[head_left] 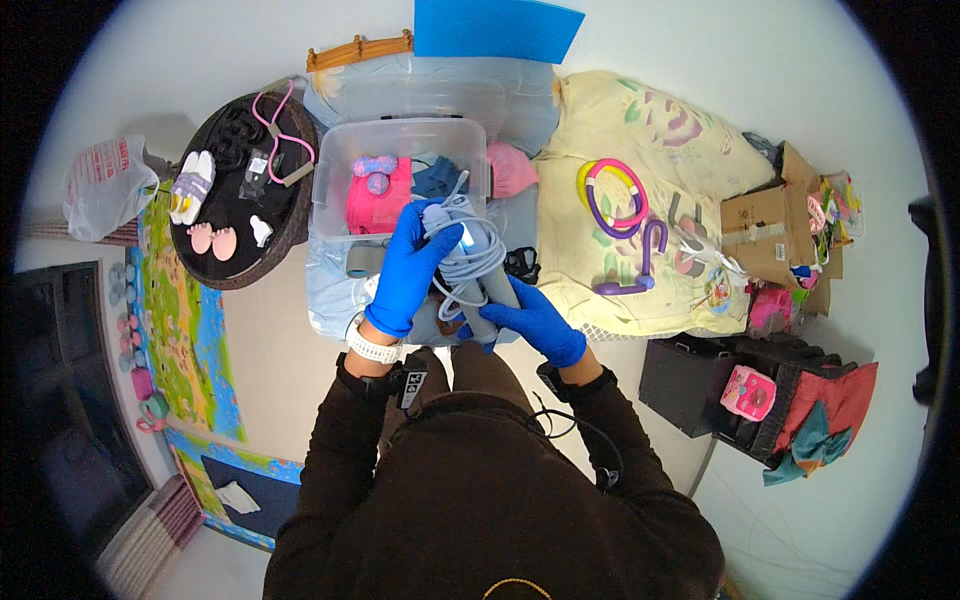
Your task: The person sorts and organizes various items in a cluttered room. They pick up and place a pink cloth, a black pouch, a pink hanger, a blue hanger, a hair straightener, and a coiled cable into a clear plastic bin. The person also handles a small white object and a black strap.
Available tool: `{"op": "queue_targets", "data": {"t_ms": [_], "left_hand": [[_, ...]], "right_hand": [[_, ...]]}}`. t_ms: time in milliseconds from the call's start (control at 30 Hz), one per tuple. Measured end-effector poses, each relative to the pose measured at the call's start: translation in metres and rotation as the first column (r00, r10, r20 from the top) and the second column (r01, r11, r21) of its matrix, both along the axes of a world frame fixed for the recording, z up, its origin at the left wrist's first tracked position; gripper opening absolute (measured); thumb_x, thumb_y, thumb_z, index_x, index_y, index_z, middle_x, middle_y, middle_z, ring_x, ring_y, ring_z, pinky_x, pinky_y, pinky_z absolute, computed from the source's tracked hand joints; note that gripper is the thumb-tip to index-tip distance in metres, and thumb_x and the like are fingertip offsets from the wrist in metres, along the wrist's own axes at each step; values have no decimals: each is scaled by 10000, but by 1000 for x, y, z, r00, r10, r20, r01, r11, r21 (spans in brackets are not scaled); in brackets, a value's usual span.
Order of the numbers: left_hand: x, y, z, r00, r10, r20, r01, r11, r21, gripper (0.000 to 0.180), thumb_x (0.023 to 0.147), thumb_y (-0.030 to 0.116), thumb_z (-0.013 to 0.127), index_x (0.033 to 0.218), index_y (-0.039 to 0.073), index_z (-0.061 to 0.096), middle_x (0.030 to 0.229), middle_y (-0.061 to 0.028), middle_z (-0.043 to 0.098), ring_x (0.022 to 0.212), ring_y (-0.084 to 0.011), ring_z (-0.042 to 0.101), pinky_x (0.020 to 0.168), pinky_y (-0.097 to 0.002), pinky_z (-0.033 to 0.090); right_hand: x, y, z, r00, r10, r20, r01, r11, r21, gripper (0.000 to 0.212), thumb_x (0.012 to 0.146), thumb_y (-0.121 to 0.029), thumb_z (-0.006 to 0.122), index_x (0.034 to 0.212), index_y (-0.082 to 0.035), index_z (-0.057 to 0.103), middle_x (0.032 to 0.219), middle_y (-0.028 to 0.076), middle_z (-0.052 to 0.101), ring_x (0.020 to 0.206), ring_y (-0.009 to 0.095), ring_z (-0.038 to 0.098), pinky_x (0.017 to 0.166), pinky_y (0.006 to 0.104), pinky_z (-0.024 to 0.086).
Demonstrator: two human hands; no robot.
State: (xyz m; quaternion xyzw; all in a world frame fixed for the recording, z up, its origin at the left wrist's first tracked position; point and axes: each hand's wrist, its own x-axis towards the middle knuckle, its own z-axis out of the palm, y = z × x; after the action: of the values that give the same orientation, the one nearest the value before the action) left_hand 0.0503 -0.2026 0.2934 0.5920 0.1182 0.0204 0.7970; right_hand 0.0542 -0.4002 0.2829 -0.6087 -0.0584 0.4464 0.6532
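Note:
Both my hands wear blue gloves and are in front of my body, over the near edge of a clear plastic bin (330, 190). Between them is a skipping rope (478, 255) with a grey-blue cord wound into loops and thick grey handles. My left hand (408, 265) is closed on the upper end of the bundle. Lower down, my right hand (543, 325) grips around a grey handle; part of its grip is hidden. Inside the bin are a bright pink cloth (378, 212), a purple-pink dumbbell-shaped thing (375, 165) and dark blue cloth (437, 178).
To the left, a round dark wicker table (285, 240) carries white slippers (190, 187) and a pink pull cord (275, 130). On the yellow bedding at right lie coloured rings (612, 200) and a purple S-shaped exerciser (645, 262). Farther right stands a cardboard box (765, 225).

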Motion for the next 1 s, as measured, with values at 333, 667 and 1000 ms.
{"op": "queue_targets", "data": {"t_ms": [333,667,1000], "left_hand": [[-11,-1,-1,999,25,44,-19,991,-131,353,856,78,580,1185,44,458,1079,-50,540,999,-121,503,901,-269,404],[-19,-19,2,981,167,96,-176,980,95,340,897,124,537,1208,38,428,1108,-74,508,1037,-142,474,925,-279,375],[-24,-23,-3,983,151,108,-175,945,277,338,896,129,544,1199,29,434,1107,-116,526,1029,-167,503,895,-291,403]], "right_hand": [[-4,-4,0,936,140,-322,-40,954,298,668,796,-289,673,1301,24,368,1166,183,554,1030,300,587,858,398,497],[-10,-6,-30,964,104,-246,-48,974,223,720,777,-384,682,1291,16,376,1199,190,526,1041,327,581,815,409,522],[-5,-6,-6,921,276,-276,-259,961,95,482,758,-236,705,1126,12,517,900,158,651,738,248,656,666,327,545]]}}
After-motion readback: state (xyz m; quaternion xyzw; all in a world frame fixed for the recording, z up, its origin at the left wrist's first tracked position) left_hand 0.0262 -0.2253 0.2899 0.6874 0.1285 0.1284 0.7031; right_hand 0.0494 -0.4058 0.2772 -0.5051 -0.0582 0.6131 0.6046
